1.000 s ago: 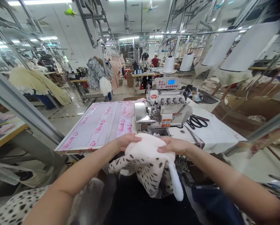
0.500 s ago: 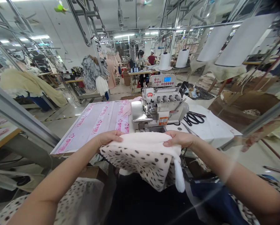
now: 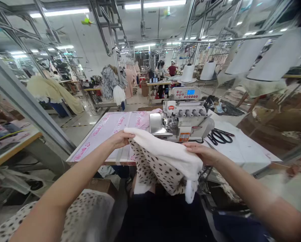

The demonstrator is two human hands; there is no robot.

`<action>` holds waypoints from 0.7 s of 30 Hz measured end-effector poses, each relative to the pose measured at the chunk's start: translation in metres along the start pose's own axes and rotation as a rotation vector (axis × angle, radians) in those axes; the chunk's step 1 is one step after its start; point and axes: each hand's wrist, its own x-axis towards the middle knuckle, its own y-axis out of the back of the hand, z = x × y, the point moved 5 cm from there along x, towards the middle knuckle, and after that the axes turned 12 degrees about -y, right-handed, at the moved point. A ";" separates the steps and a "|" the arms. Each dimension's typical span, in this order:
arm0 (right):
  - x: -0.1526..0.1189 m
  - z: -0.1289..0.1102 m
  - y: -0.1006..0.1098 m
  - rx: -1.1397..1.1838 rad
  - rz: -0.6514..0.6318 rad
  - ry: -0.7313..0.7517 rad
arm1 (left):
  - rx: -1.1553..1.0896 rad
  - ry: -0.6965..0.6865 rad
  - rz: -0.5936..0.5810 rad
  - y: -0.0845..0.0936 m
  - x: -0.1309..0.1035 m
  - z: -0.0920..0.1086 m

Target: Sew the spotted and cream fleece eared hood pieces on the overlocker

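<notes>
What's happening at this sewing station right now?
A person's left hand and right hand hold up a fluffy fabric piece, white along its top edge and dark-spotted below, one end in each grip. It hangs in front of the overlock sewing machine, not under its needles. Black-handled scissors lie to the machine's right.
</notes>
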 end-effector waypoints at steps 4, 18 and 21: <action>0.002 0.003 -0.020 -0.027 -0.106 0.005 | -0.055 -0.152 0.100 -0.005 0.003 0.028; 0.064 0.029 -0.054 0.377 0.198 0.343 | 0.978 -0.431 -0.416 -0.104 0.037 0.035; 0.065 0.038 -0.031 0.340 0.381 0.443 | 0.987 -0.475 -0.363 -0.095 0.046 0.017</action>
